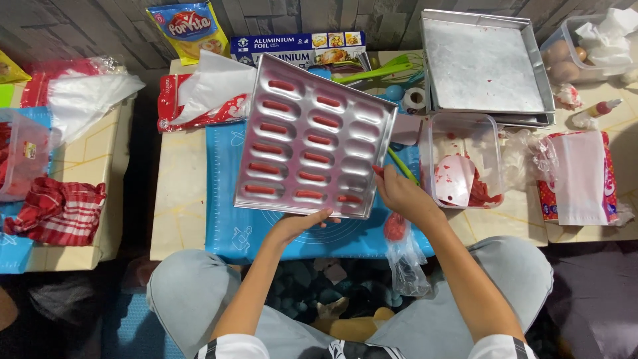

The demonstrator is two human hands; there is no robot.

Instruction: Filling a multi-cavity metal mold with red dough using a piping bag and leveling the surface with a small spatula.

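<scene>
Silver mould tray [312, 139] with seemingly red batter, blue mat [226, 199].

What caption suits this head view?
Left hand steadies a metal mould tray holding red batter; right hand grips a piping bag.

Right hand [401, 193] fingers behind mould tray [312, 136]; egg tub [588, 46] edge-cropped.

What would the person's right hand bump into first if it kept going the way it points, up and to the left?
Probably the metal mould tray: the right hand already sits at its lower right corner, its fingers aimed that way. Depth is hard to judge.
</scene>
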